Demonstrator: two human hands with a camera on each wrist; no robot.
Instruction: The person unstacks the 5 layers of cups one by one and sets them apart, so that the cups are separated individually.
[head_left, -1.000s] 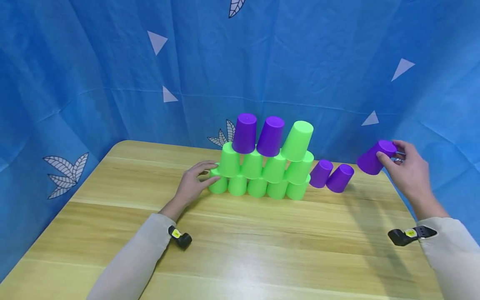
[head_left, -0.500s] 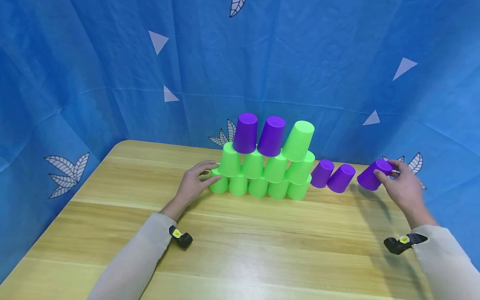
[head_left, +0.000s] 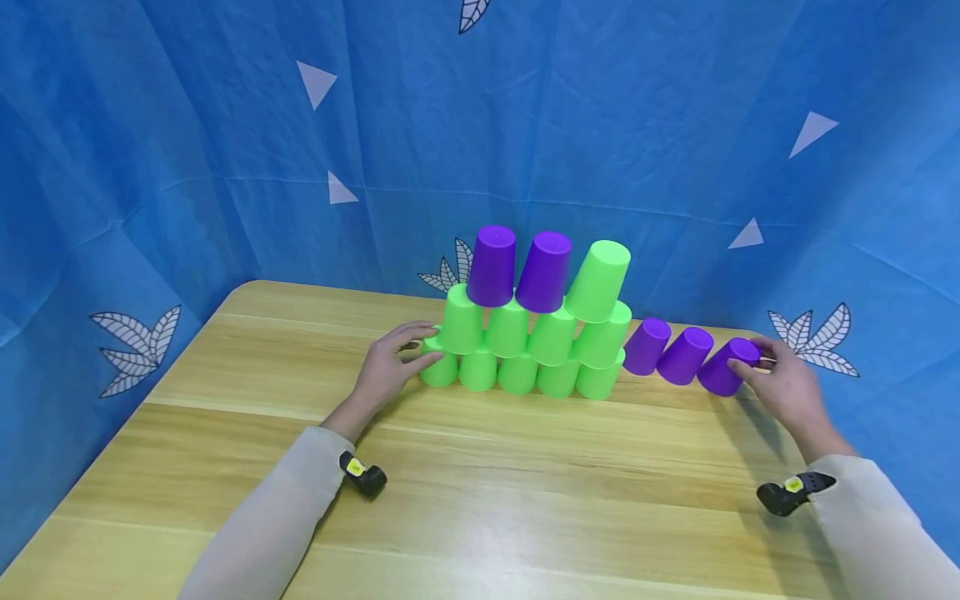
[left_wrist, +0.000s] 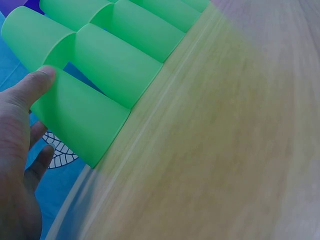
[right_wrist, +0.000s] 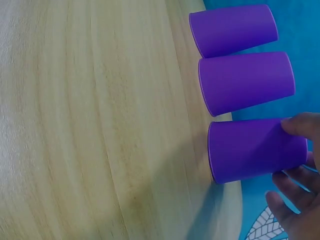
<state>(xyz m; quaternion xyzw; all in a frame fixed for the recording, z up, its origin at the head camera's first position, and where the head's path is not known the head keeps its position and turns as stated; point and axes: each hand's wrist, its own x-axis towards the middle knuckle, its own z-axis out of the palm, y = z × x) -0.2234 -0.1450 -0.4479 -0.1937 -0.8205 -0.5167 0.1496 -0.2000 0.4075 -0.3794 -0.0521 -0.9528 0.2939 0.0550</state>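
Note:
My right hand (head_left: 787, 387) grips an upside-down purple cup (head_left: 720, 373) near its base. In the right wrist view, the thumb lies on the near side of this purple cup (right_wrist: 252, 150), and its rim is at the tabletop. Two more upside-down purple cups stand in line beside it, the middle one (head_left: 684, 357) and the left one (head_left: 647, 347). My left hand (head_left: 390, 362) holds the leftmost bottom green cup (head_left: 441, 371) of a stack. In the left wrist view, the thumb rests at the top of that green cup (left_wrist: 82, 112), with fingers behind.
Upside-down green cups form two lower rows of several each. On top stand two purple cups, one left (head_left: 491, 268) and one central (head_left: 543, 275), and a green cup (head_left: 598, 282) at right. A blue curtain (head_left: 225, 167) hangs behind the wooden table (head_left: 487, 500).
My right hand has lowered the purple cup and brought it left, from the air to beside the other two. My left hand has stayed at the green cup.

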